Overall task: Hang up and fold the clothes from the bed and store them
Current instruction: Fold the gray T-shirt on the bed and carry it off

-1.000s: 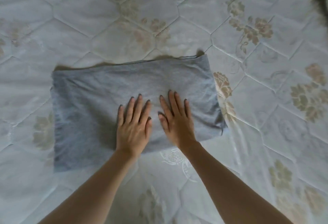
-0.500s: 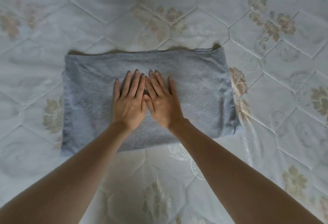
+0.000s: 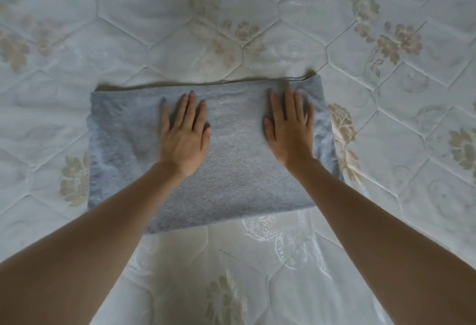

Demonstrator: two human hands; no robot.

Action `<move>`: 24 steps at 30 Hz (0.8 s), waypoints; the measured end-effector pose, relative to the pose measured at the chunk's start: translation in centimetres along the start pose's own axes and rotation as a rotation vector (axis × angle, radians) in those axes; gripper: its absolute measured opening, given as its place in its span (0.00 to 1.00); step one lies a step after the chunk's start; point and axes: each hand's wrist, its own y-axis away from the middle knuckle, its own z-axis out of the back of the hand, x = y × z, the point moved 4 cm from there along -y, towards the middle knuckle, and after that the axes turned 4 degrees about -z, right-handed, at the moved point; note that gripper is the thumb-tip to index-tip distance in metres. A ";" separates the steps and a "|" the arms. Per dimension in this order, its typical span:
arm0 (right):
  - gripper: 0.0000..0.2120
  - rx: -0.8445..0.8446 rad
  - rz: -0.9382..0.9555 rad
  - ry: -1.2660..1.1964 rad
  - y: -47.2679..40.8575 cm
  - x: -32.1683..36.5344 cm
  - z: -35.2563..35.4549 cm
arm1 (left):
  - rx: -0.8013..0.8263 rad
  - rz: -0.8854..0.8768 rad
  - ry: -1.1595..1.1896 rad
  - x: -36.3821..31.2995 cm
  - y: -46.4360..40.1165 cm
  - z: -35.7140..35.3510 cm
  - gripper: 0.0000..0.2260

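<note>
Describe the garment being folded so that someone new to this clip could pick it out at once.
A pale quilted mattress with tan flower prints fills the view. At its middle lies a folded grey garment, a flat rectangle under the left hand and the right hand, both pressed flat on it. It is the only plain grey cloth on the patterned surface.

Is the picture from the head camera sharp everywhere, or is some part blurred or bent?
In the head view, the right hand shows smeared fingertips, the left hand is sharper; the grey folded garment looks soft, its weave barely resolved; light is dim and even, no glare; the quilted mattress lines bow towards the edges, wide-angle distortion.
</note>
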 end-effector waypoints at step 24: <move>0.25 0.356 -0.638 -0.595 6.9 -9.7 3.2 | 0.228 -1.093 -0.667 -24.8 -11.2 4.2 0.22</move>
